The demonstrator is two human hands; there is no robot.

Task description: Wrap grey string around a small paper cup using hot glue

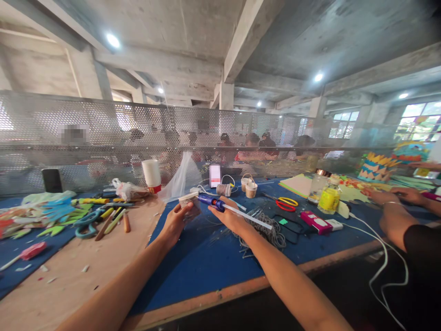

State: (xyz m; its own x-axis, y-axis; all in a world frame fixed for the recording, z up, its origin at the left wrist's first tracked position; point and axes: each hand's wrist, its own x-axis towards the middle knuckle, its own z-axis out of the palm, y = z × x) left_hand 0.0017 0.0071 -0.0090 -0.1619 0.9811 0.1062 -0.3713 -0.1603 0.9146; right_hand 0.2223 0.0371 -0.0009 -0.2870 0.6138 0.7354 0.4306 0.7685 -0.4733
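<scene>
My left hand (pixel 175 221) is closed around a small pale cup-like piece (pixel 189 197) with a whitish rim; its lower part is blurred and partly covered by my fingers. My right hand (pixel 230 217) grips a blue hot glue gun (pixel 208 200), whose nozzle points left at the rim of that piece. A long white glue stick (pixel 253 219) sticks out of the gun's back end, over my right wrist. Below and right of that wrist lies a tangled heap of grey cord (pixel 272 233). Beyond the gun are a spool of cord (pixel 223 189) and small cord-trimmed paper cups (pixel 251 189).
Scissors (pixel 286 204), a magenta box (pixel 315 222) and glass jars (pixel 329 198) stand to the right, near a co-worker's arms (pixel 392 214). Teal scissors (pixel 88 224), wooden-handled tools (pixel 127 222) and stacked paper cups (pixel 151 174) are left. A perforated metal screen (pixel 165 124) closes the back.
</scene>
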